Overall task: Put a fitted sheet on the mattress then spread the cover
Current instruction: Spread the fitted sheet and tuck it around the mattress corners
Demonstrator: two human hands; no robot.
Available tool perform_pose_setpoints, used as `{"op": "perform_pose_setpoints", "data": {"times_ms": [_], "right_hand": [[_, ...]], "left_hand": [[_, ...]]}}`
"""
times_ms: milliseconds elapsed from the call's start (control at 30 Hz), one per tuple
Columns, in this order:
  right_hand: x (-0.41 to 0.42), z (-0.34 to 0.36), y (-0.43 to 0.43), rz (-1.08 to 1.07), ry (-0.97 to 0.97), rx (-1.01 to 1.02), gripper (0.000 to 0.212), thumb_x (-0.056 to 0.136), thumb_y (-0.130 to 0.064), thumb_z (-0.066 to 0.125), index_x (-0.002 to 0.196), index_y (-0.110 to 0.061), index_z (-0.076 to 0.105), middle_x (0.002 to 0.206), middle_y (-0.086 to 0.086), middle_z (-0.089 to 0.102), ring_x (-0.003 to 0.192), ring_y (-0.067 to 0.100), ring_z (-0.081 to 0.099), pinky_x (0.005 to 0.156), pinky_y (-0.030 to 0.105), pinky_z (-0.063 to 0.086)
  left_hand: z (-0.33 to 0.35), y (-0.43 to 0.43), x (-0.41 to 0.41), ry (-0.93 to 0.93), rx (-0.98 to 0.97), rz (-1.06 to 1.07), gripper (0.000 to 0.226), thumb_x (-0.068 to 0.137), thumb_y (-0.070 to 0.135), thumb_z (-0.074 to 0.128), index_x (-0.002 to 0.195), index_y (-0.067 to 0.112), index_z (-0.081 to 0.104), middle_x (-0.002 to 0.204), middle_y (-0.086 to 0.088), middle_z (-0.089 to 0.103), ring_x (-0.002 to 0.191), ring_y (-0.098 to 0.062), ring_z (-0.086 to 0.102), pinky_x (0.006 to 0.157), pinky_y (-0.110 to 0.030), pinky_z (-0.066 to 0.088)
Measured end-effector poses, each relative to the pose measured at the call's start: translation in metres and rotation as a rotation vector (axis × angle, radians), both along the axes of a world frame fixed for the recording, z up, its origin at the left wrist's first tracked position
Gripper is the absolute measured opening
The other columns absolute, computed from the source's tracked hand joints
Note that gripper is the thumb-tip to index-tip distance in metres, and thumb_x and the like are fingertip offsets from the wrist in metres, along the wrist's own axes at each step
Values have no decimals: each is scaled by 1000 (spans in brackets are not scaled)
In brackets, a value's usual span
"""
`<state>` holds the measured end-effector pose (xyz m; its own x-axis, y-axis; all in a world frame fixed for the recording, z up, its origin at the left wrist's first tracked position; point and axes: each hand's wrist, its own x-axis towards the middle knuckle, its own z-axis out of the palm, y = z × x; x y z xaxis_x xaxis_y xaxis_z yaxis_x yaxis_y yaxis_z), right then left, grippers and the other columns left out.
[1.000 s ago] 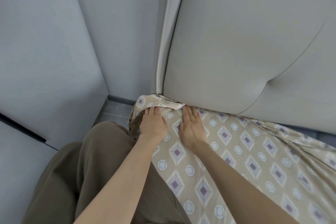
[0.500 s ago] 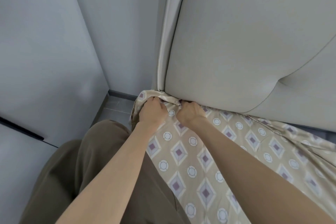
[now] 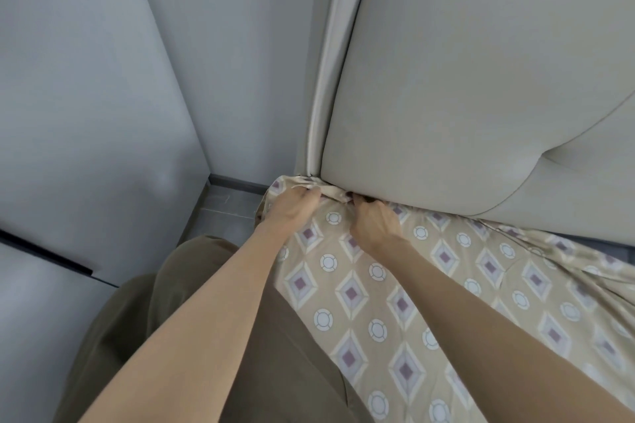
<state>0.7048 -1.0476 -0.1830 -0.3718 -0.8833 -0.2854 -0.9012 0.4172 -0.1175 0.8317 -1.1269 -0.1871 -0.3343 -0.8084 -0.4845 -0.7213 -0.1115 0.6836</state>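
Left hand [image 3: 292,208] and right hand [image 3: 374,225] are gripping the bunched hem of the patterned fitted sheet [image 3: 378,288] at the bed's head corner, both grips closed on fabric. The hem is running rightward along the headboard [image 3: 481,79], the left hand lying nearer the corner.

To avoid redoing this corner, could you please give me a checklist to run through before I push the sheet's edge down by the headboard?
1. Left hand grips the bunched edge of the beige sheet printed with diamonds and circles: ok.
2. Right hand holds that edge alongside, fingers curled against the padded cream headboard: ok.
3. Edge tucked out of sight below the headboard: not ok, a fold sits bunched on top.
4. Sheet corner seated over the mattress corner: cannot tell, the mattress is covered.
5. Sheet smooth along the headboard to the right: not ok, creased.
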Motion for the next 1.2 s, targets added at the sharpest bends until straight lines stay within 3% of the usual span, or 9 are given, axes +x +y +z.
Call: {"op": "perform_pose_setpoints", "data": {"times_ms": [67, 167, 233, 367, 467, 567, 733, 1033, 1200], "right_hand": [[-6, -9, 12, 64, -27, -111, 48, 97, -8, 40, 145, -11, 36, 141, 11, 48, 131, 29, 41, 98, 38, 41], [-6, -17, 28, 206, -51, -168, 61, 95, -4, 44, 152, -9, 22, 157, 6, 25, 146, 25, 16, 119, 37, 17], [3, -18, 34, 261, -78, -200, 67, 92, 5, 41, 152, -9, 17, 159, 6, 18, 148, 26, 10, 119, 29, 0], [10, -17, 33, 321, -67, -209, 63, 96, 5, 31, 153, -9, 6, 161, 4, 5, 149, 23, 2, 114, 22, -10], [10, -16, 18, 352, -14, -144, 61, 99, -2, 27, 153, -7, -2, 161, 6, -2, 149, 22, 1, 120, 30, -4], [15, -13, 5, 307, 2, -82, 63, 99, -7, 36, 152, -7, 2, 160, 8, 3, 148, 24, 6, 120, 34, 7], [16, -9, -6, 263, 18, -69, 66, 95, -10, 45, 151, -12, 10, 154, 4, 16, 143, 22, 18, 117, 32, 13], [20, -17, -10, 234, 36, -65, 73, 92, -5, 44, 152, -11, 4, 153, 7, 15, 145, 24, 11, 120, 39, 5], [21, -16, -11, 225, 38, -64, 71, 93, -5, 43, 152, -12, 4, 152, 6, 15, 144, 25, 13, 120, 41, 4]], "left_hand": [[4, -4, 4, 106, 147, 104, 33, 99, 27, 28, 107, 10, 55, 111, -8, 55, 102, -23, 50, 91, -32, 37], [6, -4, 9, 119, 130, 64, 39, 100, 16, 32, 131, 4, 52, 125, -16, 56, 113, -28, 52, 96, -29, 39], [1, 0, 10, 76, -47, 18, 38, 97, 8, 36, 127, 8, 58, 131, -12, 57, 120, -28, 51, 95, -28, 39], [-1, 9, 22, 106, -502, 152, 33, 89, 5, 50, 109, 18, 72, 108, -5, 70, 99, -25, 64, 83, -32, 51], [0, 12, 24, 79, -606, 62, 45, 87, -2, 47, 124, 18, 63, 118, -8, 66, 105, -28, 61, 88, -39, 50], [-8, 19, 19, -20, -503, -159, 61, 86, -3, 46, 141, 23, 44, 136, -5, 51, 118, -27, 52, 94, -42, 47], [-16, 13, 13, -74, -352, -233, 62, 91, 4, 39, 149, 23, 26, 152, -3, 30, 126, -28, 43, 96, -42, 44], [-15, -2, 4, -155, -200, -216, 60, 89, 11, 38, 147, 21, 31, 151, -3, 34, 132, -30, 37, 103, -45, 38], [-10, -7, 1, -161, -211, -207, 45, 84, 11, 42, 127, 14, 53, 141, -4, 42, 126, -32, 41, 98, -43, 39]]}}
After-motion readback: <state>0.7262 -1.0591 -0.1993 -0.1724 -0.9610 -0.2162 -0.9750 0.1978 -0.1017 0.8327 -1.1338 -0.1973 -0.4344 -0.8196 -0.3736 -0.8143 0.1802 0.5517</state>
